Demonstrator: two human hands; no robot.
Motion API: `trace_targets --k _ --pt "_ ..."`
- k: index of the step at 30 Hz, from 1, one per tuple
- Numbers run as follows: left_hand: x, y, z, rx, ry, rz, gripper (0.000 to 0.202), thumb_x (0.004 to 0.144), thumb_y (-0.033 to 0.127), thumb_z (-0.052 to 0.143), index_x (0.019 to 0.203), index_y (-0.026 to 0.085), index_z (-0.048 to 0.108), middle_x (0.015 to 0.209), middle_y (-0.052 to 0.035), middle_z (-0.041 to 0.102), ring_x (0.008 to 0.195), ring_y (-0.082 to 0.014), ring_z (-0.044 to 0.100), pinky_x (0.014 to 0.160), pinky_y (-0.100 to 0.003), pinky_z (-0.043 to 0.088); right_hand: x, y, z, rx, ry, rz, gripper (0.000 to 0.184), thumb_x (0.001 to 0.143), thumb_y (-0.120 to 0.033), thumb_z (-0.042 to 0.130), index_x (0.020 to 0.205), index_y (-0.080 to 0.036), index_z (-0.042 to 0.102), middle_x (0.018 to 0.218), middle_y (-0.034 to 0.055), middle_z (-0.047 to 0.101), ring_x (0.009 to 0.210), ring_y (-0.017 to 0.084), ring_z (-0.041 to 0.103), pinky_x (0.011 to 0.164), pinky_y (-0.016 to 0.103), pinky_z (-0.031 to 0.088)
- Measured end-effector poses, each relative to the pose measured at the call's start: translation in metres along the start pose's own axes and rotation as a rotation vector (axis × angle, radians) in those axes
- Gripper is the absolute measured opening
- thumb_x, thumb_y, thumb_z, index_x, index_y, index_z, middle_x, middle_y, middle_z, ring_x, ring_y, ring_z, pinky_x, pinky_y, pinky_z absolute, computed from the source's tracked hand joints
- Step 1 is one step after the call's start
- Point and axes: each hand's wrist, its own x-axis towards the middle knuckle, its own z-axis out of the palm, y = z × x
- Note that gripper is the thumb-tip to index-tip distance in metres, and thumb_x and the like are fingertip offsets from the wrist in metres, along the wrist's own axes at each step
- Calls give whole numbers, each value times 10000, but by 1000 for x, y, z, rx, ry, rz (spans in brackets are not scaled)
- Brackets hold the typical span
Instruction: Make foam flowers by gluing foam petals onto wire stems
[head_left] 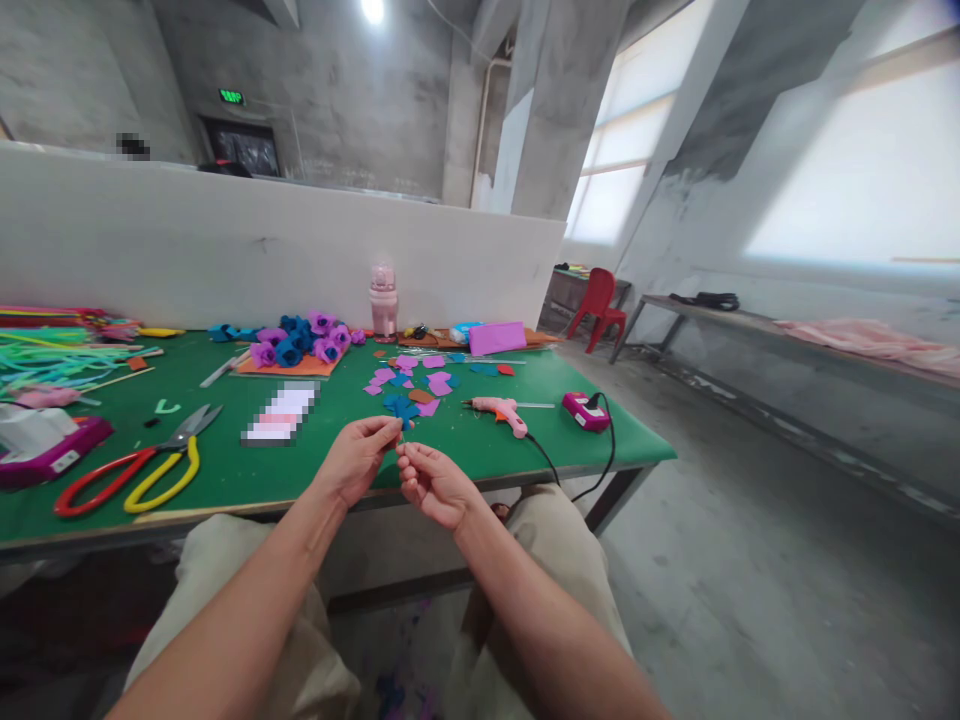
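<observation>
My left hand (358,452) and my right hand (436,484) meet over the table's front edge, fingertips pinched and nearly touching. Whatever is between them is too small and too covered to name. Just beyond the left fingertips is a blue crepe paper piece (403,407); whether it is held or lies behind, I cannot tell. Loose purple paper petals (439,383) and a brown piece (421,396) are scattered past the hands. To the right lies a pink glue gun (504,411) with a clear glue stick at its rear.
Red-and-yellow-handled scissors (161,462) lie left on the green table (352,395). Purple and blue paper flowers (300,342) stand behind, near a pink bottle (384,302). A power strip (586,411) with a black cord sits right. A white partition (285,250) bounds the back.
</observation>
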Motion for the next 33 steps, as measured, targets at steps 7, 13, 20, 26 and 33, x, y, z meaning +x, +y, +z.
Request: trace_targets --k 7,13,20,26,33 --pt "0 0 1 -5 33 -3 241 534 346 750 540 140 623 523 19 523 512 -76 445 516 -209 360 0 0 1 -18 1 12 89 759 -172 631 801 -100 599 600 -36 552 447 1 483 434 83 426" --pt "-2 4 4 -37 50 -15 252 484 338 775 508 143 617 530 14 544 514 -71 435 488 -200 342 -3 -1 3 -21 -24 16 82 755 -164 633 792 -103 594 609 -41 543 457 -2 482 442 79 424" --pt "-3 5 4 -43 44 -21 258 487 335 771 504 140 603 555 3 554 535 -83 459 484 -203 354 -3 -1 3 -24 -43 19 96 746 -166 643 792 -102 588 608 -44 542 456 -4 484 440 77 426" --pt "-4 5 4 -67 12 -24 239 510 305 762 515 141 589 513 21 523 501 -70 449 473 -195 354 -2 0 0 -21 -63 11 127 717 -166 672 793 -107 588 618 -44 554 465 -1 497 443 79 433" --pt "-4 4 3 -77 2 -24 238 537 282 755 532 140 563 520 29 512 499 -65 447 455 -181 349 -1 0 -2 -80 -56 -27 171 685 -226 705 780 -136 594 632 -44 576 487 7 513 459 93 435"
